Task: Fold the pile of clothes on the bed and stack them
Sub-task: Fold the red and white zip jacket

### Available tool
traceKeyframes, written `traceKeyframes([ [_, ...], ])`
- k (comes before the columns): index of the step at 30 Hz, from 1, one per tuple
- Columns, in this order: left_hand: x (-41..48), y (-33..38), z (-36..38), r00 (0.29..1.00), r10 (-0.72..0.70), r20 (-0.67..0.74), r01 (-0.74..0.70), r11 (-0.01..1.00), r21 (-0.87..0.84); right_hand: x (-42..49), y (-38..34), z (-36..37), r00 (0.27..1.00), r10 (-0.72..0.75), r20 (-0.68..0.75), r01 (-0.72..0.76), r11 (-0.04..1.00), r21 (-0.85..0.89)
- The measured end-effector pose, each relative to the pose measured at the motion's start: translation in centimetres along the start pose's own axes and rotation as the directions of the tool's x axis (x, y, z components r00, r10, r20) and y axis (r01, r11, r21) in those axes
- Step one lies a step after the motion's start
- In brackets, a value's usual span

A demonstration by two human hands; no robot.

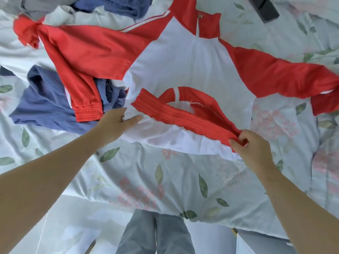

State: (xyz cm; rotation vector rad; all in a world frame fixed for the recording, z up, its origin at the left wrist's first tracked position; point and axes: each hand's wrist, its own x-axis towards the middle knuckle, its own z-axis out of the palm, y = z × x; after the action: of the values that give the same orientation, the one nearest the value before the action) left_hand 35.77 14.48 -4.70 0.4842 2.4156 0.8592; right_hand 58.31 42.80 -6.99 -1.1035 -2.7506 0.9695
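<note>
Floral bed (165, 180), bearing one jacket (183, 61) spread out: left hand (117, 123) pinches its white corner (134, 126), right hand (251, 145) pinches the red hem (183, 117); best drawn taut and level before folding.

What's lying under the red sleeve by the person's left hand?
A crumpled blue garment lies under the red sleeve, showing on both sides of the cuff. The part beneath the sleeve is covered, so its shape cannot be told.
</note>
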Motion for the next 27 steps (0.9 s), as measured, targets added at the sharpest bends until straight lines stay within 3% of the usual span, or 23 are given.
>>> traceKeyframes([
  [3,-3.2,-1.2,-0.2,0.995,-0.003,0.104,-0.017,0.983,0.185,-4.7,0.6,-0.6,0.992,0.053,0.116,-0.062,0.995,0.075],
  [6,-5.9,-2.8,-0.8,0.975,0.022,0.223,-0.102,0.930,0.353,-8.4,1.3,-1.4,0.951,0.069,0.301,-0.083,0.996,0.035],
  [10,-8.4,-6.1,-0.3,0.927,0.068,0.368,-0.298,0.729,0.617,-12.6,3.2,-1.4,0.857,0.005,0.515,0.134,0.963,-0.233],
  [12,-9.6,-7.5,0.8,0.897,0.076,0.435,-0.382,0.626,0.680,-14.2,4.2,-0.4,0.843,0.026,0.537,0.208,0.905,-0.370],
  [14,-10.7,-8.6,2.2,0.912,0.016,0.411,-0.322,0.648,0.690,-15.2,4.4,0.7,0.857,0.095,0.507,0.161,0.884,-0.439],
  [16,-11.7,-9.2,4.3,0.948,-0.142,0.286,-0.041,0.834,0.550,-16.0,4.3,2.0,0.870,0.177,0.461,0.036,0.909,-0.416],
  [18,-12.9,-9.1,6.1,0.937,-0.307,0.169,0.252,0.925,0.283,-16.8,4.1,3.2,0.876,0.262,0.405,-0.139,0.941,-0.307],
  [21,-14.9,-7.9,8.6,0.802,-0.567,0.186,0.594,0.788,-0.161,-17.4,3.4,4.3,0.872,0.346,0.347,-0.339,0.937,-0.083],
  [24,-15.8,-6.9,10.2,0.787,-0.607,0.110,0.604,0.722,-0.338,-17.3,2.7,5.0,0.859,0.435,0.270,-0.466,0.883,0.062],
  [27,-15.8,-6.6,11.2,0.791,-0.610,0.056,0.587,0.729,-0.352,-17.0,2.6,5.0,0.849,0.439,0.294,-0.440,0.896,-0.068],
])
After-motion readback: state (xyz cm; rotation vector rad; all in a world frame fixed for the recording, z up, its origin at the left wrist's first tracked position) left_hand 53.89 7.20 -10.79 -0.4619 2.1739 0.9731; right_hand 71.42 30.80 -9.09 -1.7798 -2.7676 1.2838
